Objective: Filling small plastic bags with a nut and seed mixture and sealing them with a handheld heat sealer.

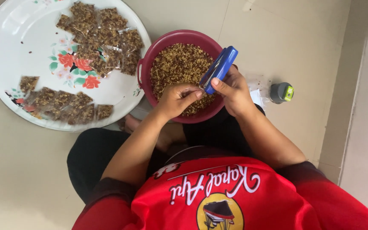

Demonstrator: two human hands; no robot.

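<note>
My right hand [235, 91] grips a blue stapler [219, 69] over a maroon bowl [173, 39] filled with brown and yellowish grains. My left hand [176, 99] pinches a small clear plastic packet [192, 90] whose top sits at the stapler's mouth. Both hands hover above the near side of the bowl. The packet is mostly hidden by my fingers.
A large white round tray [18, 51] with a flower print lies at the left and carries several filled clear packets [103, 38]. A small grey and green container [281, 92] stands on the tiled floor to the right. My legs in black lie below the bowl.
</note>
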